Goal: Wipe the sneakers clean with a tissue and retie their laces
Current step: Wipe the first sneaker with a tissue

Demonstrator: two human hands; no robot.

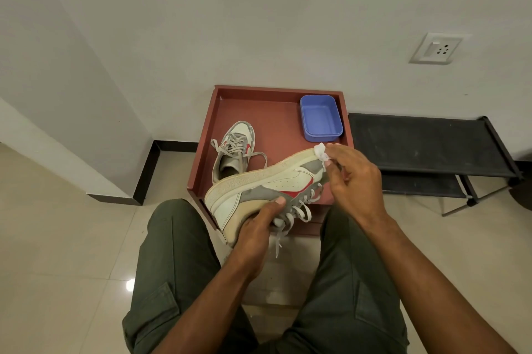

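My left hand (256,227) grips a white, grey and red sneaker (259,186) by its heel, tipped on its side with the sole edge up and its laces hanging loose. My right hand (349,178) pinches a small crumpled white tissue (321,151) against the toe end of the sole. The second sneaker (234,149) stands upright in the red-brown tray (276,91), its grey laces spread loose over the tray floor.
A blue plastic tub (321,119) sits in the tray's far right corner. A low black rack (426,149) stands to the right against the wall. My knees in green trousers (175,253) frame the tray on a tiled floor.
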